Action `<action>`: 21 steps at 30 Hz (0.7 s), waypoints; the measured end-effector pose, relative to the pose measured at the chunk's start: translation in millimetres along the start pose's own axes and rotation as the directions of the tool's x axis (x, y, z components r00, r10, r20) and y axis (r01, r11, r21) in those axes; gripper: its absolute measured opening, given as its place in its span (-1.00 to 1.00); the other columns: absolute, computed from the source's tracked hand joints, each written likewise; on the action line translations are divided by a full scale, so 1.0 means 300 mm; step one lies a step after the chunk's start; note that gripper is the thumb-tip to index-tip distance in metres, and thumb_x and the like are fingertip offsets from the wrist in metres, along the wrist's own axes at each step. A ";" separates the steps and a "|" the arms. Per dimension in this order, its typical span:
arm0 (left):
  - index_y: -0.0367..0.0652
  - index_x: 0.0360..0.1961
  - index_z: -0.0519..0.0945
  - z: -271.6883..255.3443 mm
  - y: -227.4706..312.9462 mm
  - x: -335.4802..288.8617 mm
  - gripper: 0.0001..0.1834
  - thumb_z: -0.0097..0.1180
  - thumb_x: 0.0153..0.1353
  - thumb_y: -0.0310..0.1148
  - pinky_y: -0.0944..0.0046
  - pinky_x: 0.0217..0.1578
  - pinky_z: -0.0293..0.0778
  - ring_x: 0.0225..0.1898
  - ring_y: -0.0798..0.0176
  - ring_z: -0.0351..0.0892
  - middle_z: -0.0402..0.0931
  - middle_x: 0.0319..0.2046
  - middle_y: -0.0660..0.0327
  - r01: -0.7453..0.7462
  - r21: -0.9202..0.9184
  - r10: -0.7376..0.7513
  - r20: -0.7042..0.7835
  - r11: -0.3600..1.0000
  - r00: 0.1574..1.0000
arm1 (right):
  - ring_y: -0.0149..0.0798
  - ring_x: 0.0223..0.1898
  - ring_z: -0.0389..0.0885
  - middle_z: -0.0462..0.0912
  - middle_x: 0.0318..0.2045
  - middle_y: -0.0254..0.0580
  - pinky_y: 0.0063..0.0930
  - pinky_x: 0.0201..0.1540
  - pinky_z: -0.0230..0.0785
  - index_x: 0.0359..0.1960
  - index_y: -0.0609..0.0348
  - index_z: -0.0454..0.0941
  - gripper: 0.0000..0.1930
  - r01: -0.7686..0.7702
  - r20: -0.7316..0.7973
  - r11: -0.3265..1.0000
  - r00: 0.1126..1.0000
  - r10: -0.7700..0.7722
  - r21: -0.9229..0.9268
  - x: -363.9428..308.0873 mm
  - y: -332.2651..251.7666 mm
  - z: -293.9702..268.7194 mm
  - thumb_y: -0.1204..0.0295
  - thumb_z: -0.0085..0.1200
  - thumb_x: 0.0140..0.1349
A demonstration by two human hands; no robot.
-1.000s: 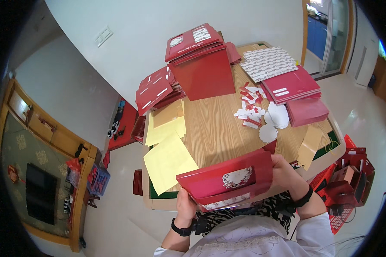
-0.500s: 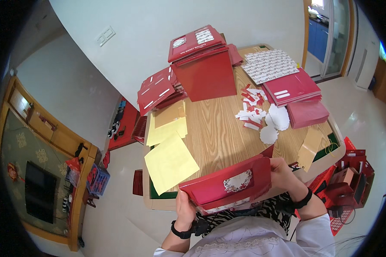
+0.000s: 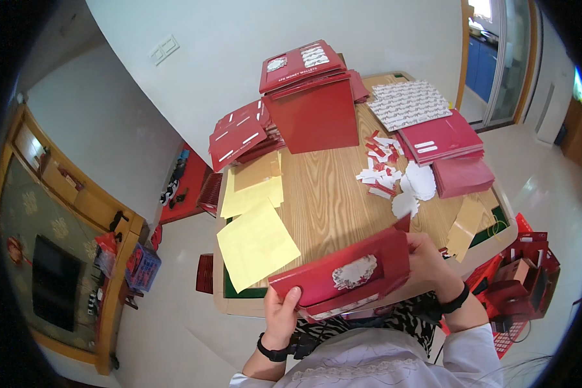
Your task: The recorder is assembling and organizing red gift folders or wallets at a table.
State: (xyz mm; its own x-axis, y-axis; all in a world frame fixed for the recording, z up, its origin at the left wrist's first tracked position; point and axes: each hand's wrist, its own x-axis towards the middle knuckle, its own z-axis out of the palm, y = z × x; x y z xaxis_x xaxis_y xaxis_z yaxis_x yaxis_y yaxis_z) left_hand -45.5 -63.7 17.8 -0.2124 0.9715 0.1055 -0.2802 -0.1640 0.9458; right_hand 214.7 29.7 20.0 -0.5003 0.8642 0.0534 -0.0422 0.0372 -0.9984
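Observation:
Both hands hold a red cardboard sleeve [image 3: 317, 278] tilted over the table's near edge, a white wreath-shaped label on its face. My left hand [image 3: 282, 314] grips its left end, with the thumb on the front face. At the other end, my right hand [image 3: 427, 258] closes round the right edge, its fingertips partly hidden behind the card. A yellow paper sheet [image 3: 257, 244] lies just beyond my left hand. White scalloped paper pieces [image 3: 418, 180] rest on the table beyond my right hand, beside several red and white paper strips [image 3: 380, 174].
A tall stack of red card packages [image 3: 310, 110] stands at the back, with flat red cards [image 3: 238, 139] piled to its left. At right are a printed white sheet [image 3: 409, 103], red envelopes [image 3: 462, 176] and brown paper [image 3: 465, 227]. Red crates [image 3: 524, 278] sit on the floor.
My left thumb has moved up onto the front face of the red sleeve. The sleeve has tilted slightly; both hands keep their hold.

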 end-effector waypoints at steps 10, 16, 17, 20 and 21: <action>-0.28 0.02 0.32 -0.032 -0.020 0.032 -0.63 0.03 0.18 -0.44 0.27 -0.04 0.36 -0.08 0.28 0.45 0.45 -0.08 0.13 -0.055 -0.154 0.039 -0.105 0.987 0.994 | -0.58 -0.33 0.47 0.57 -0.37 -0.39 -0.69 -0.28 0.35 -0.20 0.35 0.52 -0.82 -0.024 -0.136 0.999 0.990 0.019 -0.037 -0.017 -0.029 0.001 0.61 -0.07 0.20; -0.26 0.06 0.29 -0.025 -0.007 0.071 -0.60 -0.03 0.23 -0.36 0.20 0.02 0.33 -0.01 0.22 0.41 0.40 -0.02 0.12 -0.154 -0.320 0.056 -0.294 0.935 0.954 | -0.36 -0.12 0.47 0.49 -0.10 -0.18 -0.52 -0.09 0.33 0.04 0.21 0.31 -0.65 0.336 -0.567 0.932 0.745 -0.352 -0.137 -0.021 0.020 0.052 0.63 -0.09 0.18; -0.25 0.07 0.29 -0.032 -0.002 0.078 -0.61 -0.06 0.25 -0.33 0.17 0.03 0.33 0.01 0.21 0.40 0.39 -0.01 0.13 -0.161 -0.401 0.025 -0.324 0.902 0.946 | -0.29 -0.02 0.44 0.43 -0.01 -0.12 -0.46 -0.01 0.31 0.11 0.17 0.24 -0.57 0.348 -0.633 0.912 0.661 -0.404 -0.219 -0.025 0.035 0.052 0.63 -0.09 0.18; -0.20 0.11 0.26 -0.049 -0.013 0.090 -0.57 -0.11 0.27 -0.26 0.10 0.05 0.30 0.04 0.18 0.37 0.35 0.04 0.14 -0.125 -0.505 -0.041 -0.305 0.854 0.952 | -0.28 0.09 0.35 0.35 0.08 -0.09 -0.39 0.06 0.26 0.15 0.13 0.17 -0.51 0.172 -0.319 0.941 0.945 -0.073 0.293 -0.040 0.079 0.087 0.62 -0.05 0.16; -0.19 0.13 0.24 -0.050 -0.019 0.092 -0.56 -0.11 0.28 -0.25 0.09 0.06 0.30 0.05 0.18 0.36 0.33 0.05 0.14 -0.102 -0.560 -0.077 -0.288 0.822 0.955 | -0.29 0.06 0.37 0.38 0.05 -0.12 -0.39 0.06 0.27 0.13 0.15 0.20 -0.53 0.071 -0.186 0.916 0.983 0.004 0.395 -0.043 0.077 0.115 0.62 -0.04 0.16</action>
State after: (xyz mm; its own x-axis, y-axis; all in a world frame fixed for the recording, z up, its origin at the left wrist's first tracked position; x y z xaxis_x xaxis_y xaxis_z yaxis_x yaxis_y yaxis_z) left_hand -63.9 -38.4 10.6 -0.4504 0.8907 -0.0606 -0.7330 -0.3302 0.5947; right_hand 190.3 2.1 -3.0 -0.3309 0.9426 0.0454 -0.4161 -0.1026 -0.9035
